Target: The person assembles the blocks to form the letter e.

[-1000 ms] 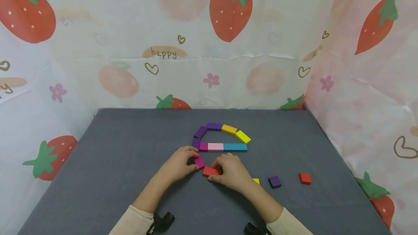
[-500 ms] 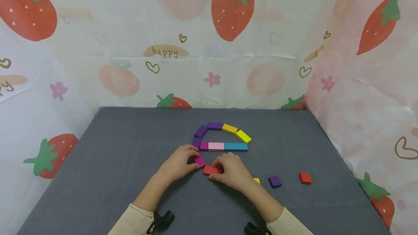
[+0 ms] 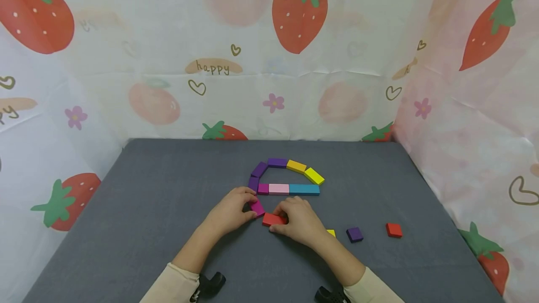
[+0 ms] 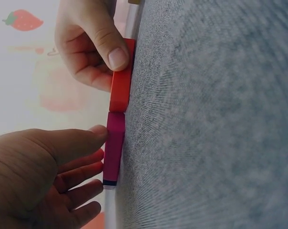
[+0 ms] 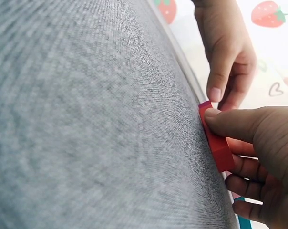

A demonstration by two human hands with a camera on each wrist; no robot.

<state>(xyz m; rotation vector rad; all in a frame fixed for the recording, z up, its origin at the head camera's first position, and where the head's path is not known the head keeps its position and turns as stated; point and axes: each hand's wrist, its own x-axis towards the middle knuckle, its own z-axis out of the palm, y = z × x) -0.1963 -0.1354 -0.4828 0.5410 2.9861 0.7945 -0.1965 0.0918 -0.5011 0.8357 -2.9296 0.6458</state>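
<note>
My left hand (image 3: 230,210) holds the magenta block (image 3: 257,208) between thumb and fingers, its fingertips reaching the lower purple block (image 3: 253,183). A red block (image 3: 273,219) is pinched by my right hand (image 3: 297,221), thumb on the near side. In the left wrist view the red block (image 4: 121,83) meets the magenta block (image 4: 114,148) end to end, both low on the grey cloth. Beyond them, purple, yellow, pink and blue (image 3: 304,190) blocks form a closed outline. From the right wrist, the red block (image 5: 216,140) hides most of the magenta one.
To the right lie a loose purple block (image 3: 354,234) and a red block (image 3: 393,230). A yellow block (image 3: 331,233) shows partly behind the right wrist. The grey table (image 3: 168,167) ends at a strawberry-printed curtain (image 3: 236,106) at the back and sides.
</note>
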